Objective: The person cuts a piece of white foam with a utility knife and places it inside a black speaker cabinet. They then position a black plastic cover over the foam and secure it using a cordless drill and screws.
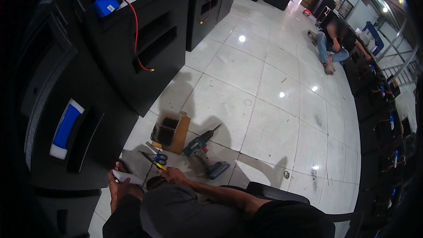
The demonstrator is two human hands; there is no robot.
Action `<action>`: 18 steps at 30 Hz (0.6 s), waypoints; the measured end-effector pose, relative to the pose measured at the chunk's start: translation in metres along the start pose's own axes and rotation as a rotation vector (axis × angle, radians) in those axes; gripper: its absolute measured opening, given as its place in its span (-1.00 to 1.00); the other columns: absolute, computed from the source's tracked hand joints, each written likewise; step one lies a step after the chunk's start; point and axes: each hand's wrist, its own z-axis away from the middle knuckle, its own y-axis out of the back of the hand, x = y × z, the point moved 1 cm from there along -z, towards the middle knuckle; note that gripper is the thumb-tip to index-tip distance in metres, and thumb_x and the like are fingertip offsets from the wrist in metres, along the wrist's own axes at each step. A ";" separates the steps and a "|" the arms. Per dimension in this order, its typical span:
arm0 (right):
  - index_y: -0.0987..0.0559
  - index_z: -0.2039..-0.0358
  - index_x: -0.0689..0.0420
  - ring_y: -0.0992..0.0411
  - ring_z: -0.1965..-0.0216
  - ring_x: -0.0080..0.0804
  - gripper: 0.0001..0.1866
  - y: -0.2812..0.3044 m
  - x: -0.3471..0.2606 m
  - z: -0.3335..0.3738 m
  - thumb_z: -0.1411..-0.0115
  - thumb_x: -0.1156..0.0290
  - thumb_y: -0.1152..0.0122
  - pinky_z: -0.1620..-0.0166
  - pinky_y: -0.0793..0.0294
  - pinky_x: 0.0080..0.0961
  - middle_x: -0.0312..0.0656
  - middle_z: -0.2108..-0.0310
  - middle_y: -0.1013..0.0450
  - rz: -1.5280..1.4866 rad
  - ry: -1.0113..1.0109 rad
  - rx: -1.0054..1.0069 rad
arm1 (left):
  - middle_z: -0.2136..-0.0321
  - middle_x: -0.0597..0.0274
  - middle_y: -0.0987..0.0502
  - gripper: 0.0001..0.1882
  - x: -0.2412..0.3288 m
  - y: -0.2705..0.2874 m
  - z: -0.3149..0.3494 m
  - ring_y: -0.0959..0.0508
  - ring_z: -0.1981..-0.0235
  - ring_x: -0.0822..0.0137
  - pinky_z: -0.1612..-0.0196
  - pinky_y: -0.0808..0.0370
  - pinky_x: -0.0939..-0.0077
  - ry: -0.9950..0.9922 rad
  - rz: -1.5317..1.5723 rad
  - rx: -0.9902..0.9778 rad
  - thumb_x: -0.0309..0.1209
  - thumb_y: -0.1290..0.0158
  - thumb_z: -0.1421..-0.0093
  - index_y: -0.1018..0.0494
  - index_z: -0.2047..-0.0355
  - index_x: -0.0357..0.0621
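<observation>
My left hand (115, 190) is low at the left, closed on a piece of white foam (128, 177). To its right, my right hand (175, 176) grips a yellow utility knife (159, 166), whose blade points up and left, apart from the foam. Just beyond the knife, blue-handled scissors (161, 158) lie on the tiles. In the nearest black cabinet (105, 136) at the left, a blue battery pack (67, 125) sits in a slot with white foam at both ends.
A cardboard box (179, 133) of small dark pieces stands on the floor beside a cordless drill (203, 150). Another black cabinet (163, 9) bears a blue battery (105, 5), foam pieces and a hanging red cable. A person (332, 44) sits far right by a cabinet row.
</observation>
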 end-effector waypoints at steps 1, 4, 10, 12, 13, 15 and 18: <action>-0.53 0.31 0.27 -0.44 0.28 0.12 -0.38 0.000 0.002 0.001 -0.27 -0.15 0.09 0.22 -0.35 -0.06 0.13 0.39 -0.49 0.005 0.006 0.014 | 0.07 -0.22 -0.45 -0.13 -0.002 -0.002 0.000 -0.49 0.02 -0.02 -0.04 -0.42 0.21 -0.001 -0.002 -0.003 -0.41 -0.31 0.15 -0.10 -0.16 -0.23; -0.53 0.31 0.27 -0.44 0.29 0.11 -0.38 0.003 -0.001 0.000 -0.28 -0.15 0.10 0.23 -0.34 -0.07 0.13 0.39 -0.50 -0.003 -0.041 -0.031 | 0.03 -0.22 -0.42 -0.12 0.005 -0.001 0.001 -0.47 0.00 -0.02 0.00 -0.43 0.22 0.021 -0.013 -0.049 -0.42 -0.30 0.10 -0.07 -0.19 -0.26; -0.53 0.30 0.26 -0.44 0.31 0.08 -0.40 0.003 -0.006 0.003 -0.29 -0.13 0.10 0.23 -0.34 -0.09 0.11 0.40 -0.49 -0.010 -0.034 -0.047 | 0.10 -0.26 -0.47 -0.10 0.002 0.000 0.003 -0.52 0.08 -0.09 -0.01 -0.44 0.17 -0.037 -0.017 0.003 -0.40 -0.31 0.16 -0.08 -0.16 -0.22; -0.53 0.30 0.26 -0.44 0.31 0.07 -0.40 0.004 -0.007 0.004 -0.29 -0.13 0.09 0.24 -0.34 -0.10 0.10 0.40 -0.49 -0.028 -0.052 -0.059 | 0.11 -0.26 -0.47 -0.10 0.002 0.000 0.002 -0.52 0.09 -0.10 0.00 -0.44 0.17 -0.014 -0.032 -0.011 -0.40 -0.31 0.17 -0.08 -0.16 -0.22; -0.53 0.30 0.26 -0.44 0.31 0.07 -0.40 0.004 -0.007 0.004 -0.29 -0.13 0.09 0.24 -0.34 -0.10 0.10 0.40 -0.49 -0.036 -0.062 -0.064 | 0.12 -0.26 -0.48 -0.10 0.002 -0.001 0.001 -0.53 0.09 -0.10 0.00 -0.44 0.17 -0.002 -0.038 -0.019 -0.40 -0.32 0.17 -0.08 -0.16 -0.22; -0.53 0.30 0.27 -0.44 0.31 0.05 -0.40 0.007 -0.006 0.006 -0.29 -0.12 0.08 0.24 -0.34 -0.11 0.10 0.39 -0.49 -0.032 -0.065 -0.062 | 0.12 -0.26 -0.47 -0.10 -0.003 -0.003 0.000 -0.53 0.09 -0.10 0.00 -0.45 0.17 -0.006 -0.028 -0.022 -0.40 -0.32 0.17 -0.08 -0.16 -0.21; -0.53 0.28 0.27 -0.44 0.30 0.05 -0.42 0.008 -0.005 0.003 -0.29 -0.10 0.08 0.22 -0.34 -0.12 0.10 0.37 -0.50 -0.037 -0.064 -0.078 | 0.12 -0.26 -0.47 -0.11 -0.010 -0.006 -0.003 -0.53 0.09 -0.09 0.01 -0.45 0.17 -0.023 -0.056 -0.009 -0.41 -0.32 0.17 -0.09 -0.16 -0.21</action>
